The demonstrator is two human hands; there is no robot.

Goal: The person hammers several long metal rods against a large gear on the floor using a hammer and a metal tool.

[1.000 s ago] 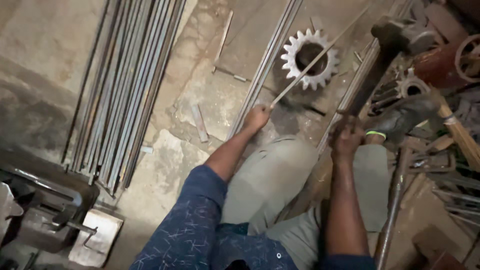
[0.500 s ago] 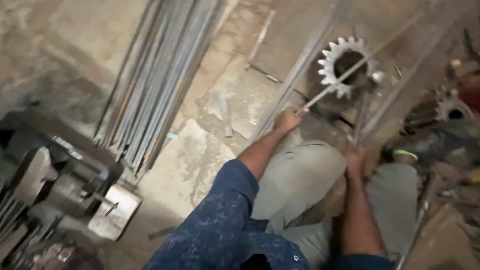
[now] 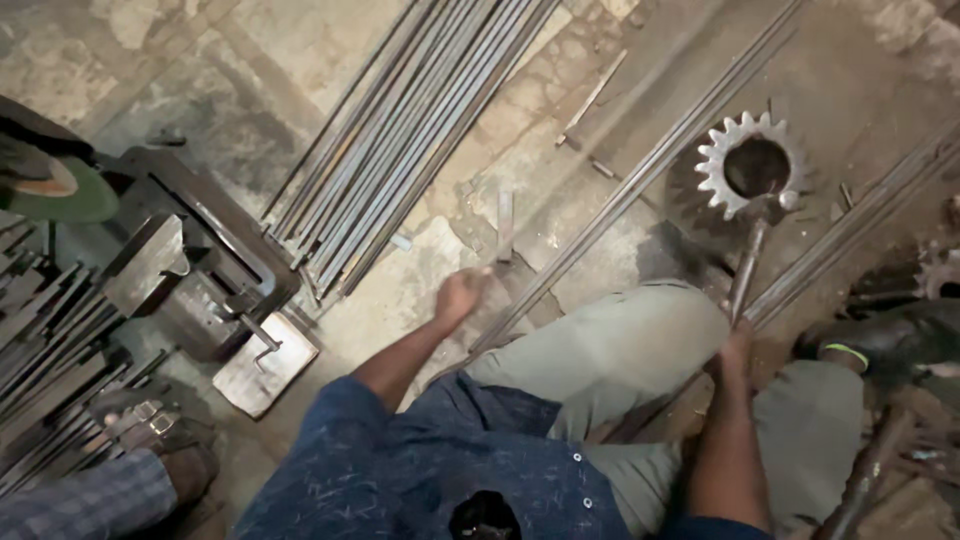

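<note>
I sit on a stone floor with my knees up in grey trousers. My left hand (image 3: 458, 297) reaches forward and left, fingers curled, just below a short flat metal strip (image 3: 505, 226) lying on the floor; blur hides whether it grips anything. My right hand (image 3: 738, 343) is closed around a dark metal handle (image 3: 748, 268). The handle runs up to a toothed gear wheel (image 3: 755, 165) lying flat, and its top end rests on the gear's rim.
A bundle of long steel rods (image 3: 420, 130) lies diagonally at upper centre, and a pair of long rods (image 3: 640, 175) passes by the gear. A heavy metal press (image 3: 190, 270) with a flat plate (image 3: 265, 365) stands left. Another person's sandalled foot (image 3: 150, 440) is at lower left.
The view has swung right to left. My left hand left the thin rod by the gear and moved left toward the short strip. My right hand kept its grip on the handle.
</note>
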